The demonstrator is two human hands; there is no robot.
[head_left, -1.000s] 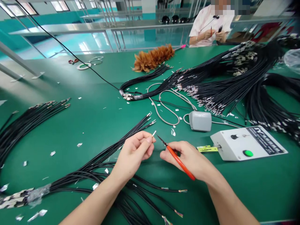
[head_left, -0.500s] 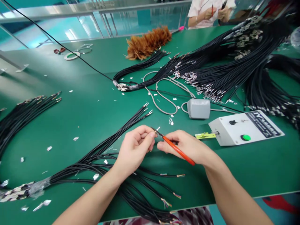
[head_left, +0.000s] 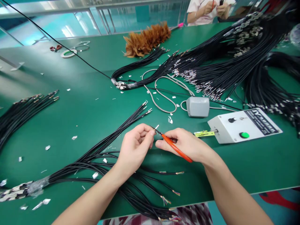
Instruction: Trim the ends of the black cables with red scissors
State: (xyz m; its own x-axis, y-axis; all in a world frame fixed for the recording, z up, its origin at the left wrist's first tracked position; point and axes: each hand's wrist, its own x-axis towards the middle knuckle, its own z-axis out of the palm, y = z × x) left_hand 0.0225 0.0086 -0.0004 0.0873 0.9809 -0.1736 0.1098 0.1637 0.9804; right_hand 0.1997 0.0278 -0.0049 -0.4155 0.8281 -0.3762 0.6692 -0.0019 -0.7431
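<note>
My right hand (head_left: 184, 143) is closed around red-handled cutters (head_left: 176, 147), whose dark jaws point up and left. Those jaws meet the fingertips of my left hand (head_left: 137, 145), which pinches the end of a black cable; most of that cable is hidden by the hand. A small white piece sticks out by the jaw tips. Beneath and beside my left hand lies a bundle of black cables (head_left: 93, 153), wrapped in clear film near its connectors. Several of its ends show stripped, coloured wires.
A white control box (head_left: 246, 126) with a green button stands to the right, a grey pedal-like block (head_left: 198, 107) behind it. More black cables (head_left: 211, 75) heap at the back right, near a brown feather duster (head_left: 147, 40). Foil scraps dot the table (head_left: 82, 115). Another person's hands (head_left: 211, 9) work across it.
The whole view has shifted slightly, so things sit a little higher and further left. Both hands keep nearly the same pose, with the cutters still at the left fingertips.
</note>
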